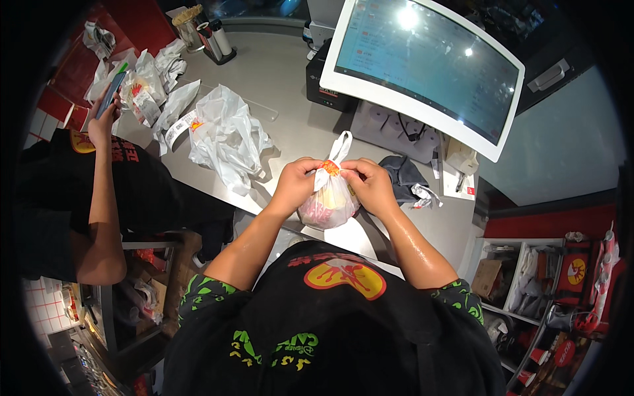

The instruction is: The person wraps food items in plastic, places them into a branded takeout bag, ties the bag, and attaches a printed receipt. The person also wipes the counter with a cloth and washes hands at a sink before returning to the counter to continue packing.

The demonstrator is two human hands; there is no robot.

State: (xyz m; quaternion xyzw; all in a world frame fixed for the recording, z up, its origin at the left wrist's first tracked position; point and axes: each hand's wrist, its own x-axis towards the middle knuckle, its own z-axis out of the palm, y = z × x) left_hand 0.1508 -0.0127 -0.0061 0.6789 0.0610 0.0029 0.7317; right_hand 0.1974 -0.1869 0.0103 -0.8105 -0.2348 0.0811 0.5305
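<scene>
A knotted plastic carrier bag (pixel 331 205) sits at the counter's near edge, its handle loop standing up. Pale and pink contents show through its thin film. My left hand (pixel 297 180) pinches the bag's neck from the left, beside an orange-red sticker (pixel 330 168) on the knot. From the other side, the fingers of my right hand (pixel 367 180) grip the same neck by the sticker. To the left lies a crumpled white plastic bag (pixel 225 133) with a paper receipt (pixel 181 129) by it.
A white-framed touchscreen monitor (pixel 426 69) overhangs the counter (pixel 270 54), beside a black receipt printer (pixel 327 81). A dark cloth (pixel 403 178) lies right of my hand. At left a co-worker's hand (pixel 105 116) holds a phone (pixel 111 95) near other bags (pixel 148 81).
</scene>
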